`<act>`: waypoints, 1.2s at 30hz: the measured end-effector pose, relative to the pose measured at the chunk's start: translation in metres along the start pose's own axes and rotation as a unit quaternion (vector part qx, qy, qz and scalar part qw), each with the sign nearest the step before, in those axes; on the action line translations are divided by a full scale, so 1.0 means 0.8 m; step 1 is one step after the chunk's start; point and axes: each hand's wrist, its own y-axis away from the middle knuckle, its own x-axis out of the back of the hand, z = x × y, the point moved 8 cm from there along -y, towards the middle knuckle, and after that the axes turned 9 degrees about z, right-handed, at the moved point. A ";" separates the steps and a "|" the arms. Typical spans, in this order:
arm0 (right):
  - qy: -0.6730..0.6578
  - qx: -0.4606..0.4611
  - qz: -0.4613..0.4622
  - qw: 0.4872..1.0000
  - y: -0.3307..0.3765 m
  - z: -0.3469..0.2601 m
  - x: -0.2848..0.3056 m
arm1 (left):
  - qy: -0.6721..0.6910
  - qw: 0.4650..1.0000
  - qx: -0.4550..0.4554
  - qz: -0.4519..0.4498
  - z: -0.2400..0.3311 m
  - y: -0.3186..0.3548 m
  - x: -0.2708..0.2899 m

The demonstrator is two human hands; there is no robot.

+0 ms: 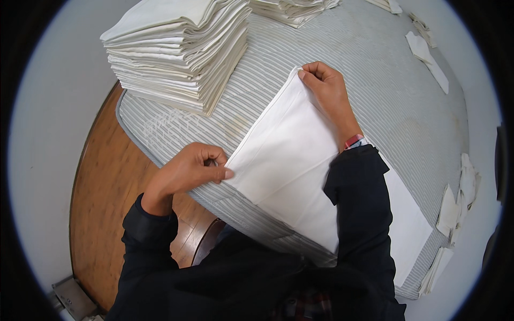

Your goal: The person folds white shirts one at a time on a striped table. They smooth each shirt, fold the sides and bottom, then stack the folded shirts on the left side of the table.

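A white cloth (284,160) with visible crease lines is stretched between my two hands over a striped mattress (257,64). My left hand (193,168) pinches its near left corner between thumb and fingers, at the mattress edge. Farther off, my right hand (329,93) grips the far corner, thumb on top. The cloth's far edge runs straight between the two pinches. Its lower part hangs toward me, and my right forearm crosses over it. More white fabric (407,224) lies flat to the right of that forearm; whether it is the same piece I cannot tell.
A tall stack of folded white cloths (176,53) stands at the mattress's far left, with another stack (294,10) behind it. Loose white pieces (428,59), (458,198) lie along the right side. Wooden floor (107,214) shows at the left, beside a pale wall (53,107).
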 end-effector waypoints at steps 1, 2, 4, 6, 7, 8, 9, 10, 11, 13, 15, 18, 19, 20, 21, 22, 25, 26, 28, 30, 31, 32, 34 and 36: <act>-0.007 -0.001 -0.003 1.000 0.000 0.000 -0.001 | 0.021 1.000 0.010 -0.002 -0.005 0.008 -0.002; -0.013 -0.002 -0.006 1.000 0.000 -0.001 -0.003 | 0.033 0.999 0.031 -0.013 -0.010 0.014 -0.005; -0.020 -0.009 -0.014 1.000 0.000 -0.002 -0.005 | 0.067 0.997 0.030 -0.006 -0.013 0.021 -0.005; -0.017 -0.018 -0.020 1.000 0.001 -0.002 -0.006 | 0.065 0.997 0.045 0.009 -0.017 0.024 -0.002; -0.016 -0.024 -0.024 0.999 0.001 -0.002 -0.007 | 0.051 0.997 0.056 0.020 -0.020 0.025 0.001; -0.013 -0.029 -0.026 0.999 0.000 -0.002 -0.007 | 0.040 0.997 0.056 0.031 -0.020 0.025 0.004; -0.010 -0.034 -0.029 0.999 0.000 -0.001 -0.007 | 0.038 0.996 0.068 0.040 -0.023 0.026 0.006; -0.005 -0.028 -0.031 0.999 -0.001 -0.003 -0.008 | 0.040 0.996 0.069 0.050 -0.024 0.026 0.007; 0.001 -0.022 -0.034 0.999 -0.002 -0.004 -0.009 | 0.031 0.994 0.079 0.063 -0.027 0.027 0.009; 0.016 -0.012 -0.041 0.999 -0.005 -0.004 -0.013 | 0.047 0.994 0.066 0.072 -0.026 0.028 0.008; 0.037 -0.004 -0.048 0.998 -0.007 -0.002 -0.019 | 0.052 0.993 0.062 0.084 -0.028 0.030 0.007; 0.033 0.001 -0.044 0.998 -0.009 0.000 -0.025 | 0.049 0.992 0.056 0.105 -0.032 0.034 0.010; 0.033 0.004 -0.044 0.998 -0.010 0.001 -0.027 | 0.043 0.991 0.054 0.113 -0.033 0.035 0.011; 0.034 0.009 -0.045 0.998 -0.010 0.001 -0.029 | 0.035 0.991 0.043 0.125 -0.032 0.036 0.012; 0.038 0.016 -0.043 0.998 -0.011 0.001 -0.030 | 0.036 0.990 0.036 0.130 -0.031 0.037 0.012; 0.027 0.018 -0.038 0.999 -0.011 0.001 -0.031 | 0.035 0.989 0.022 0.139 -0.028 0.037 0.012; 0.005 0.023 -0.024 0.999 -0.010 0.003 -0.032 | -0.035 0.987 -0.005 0.155 -0.013 0.038 0.016; 0.001 0.021 -0.024 0.999 -0.010 0.004 -0.032 | -0.087 0.983 0.028 0.156 -0.014 0.037 0.018; -0.008 0.021 -0.021 1.000 -0.010 0.006 -0.032 | -0.192 0.970 -0.007 0.152 0.008 0.038 0.022; -0.018 0.025 -0.013 0.999 -0.010 0.006 -0.031 | -0.283 0.939 -0.070 0.182 0.038 0.027 0.022; -0.023 0.023 -0.011 0.999 -0.009 0.006 -0.032 | -0.310 0.916 -0.134 0.216 0.060 0.020 0.019; -0.029 0.021 -0.010 0.999 -0.009 0.006 -0.032 | -0.337 0.887 -0.195 0.247 0.081 0.012 0.015; -0.041 0.018 -0.012 0.999 -0.008 0.005 -0.033 | -0.287 0.893 -0.248 0.243 0.104 -0.034 0.003; -0.056 0.014 -0.017 0.998 -0.008 0.004 -0.033 | -0.301 0.869 -0.264 0.289 0.127 -0.100 -0.005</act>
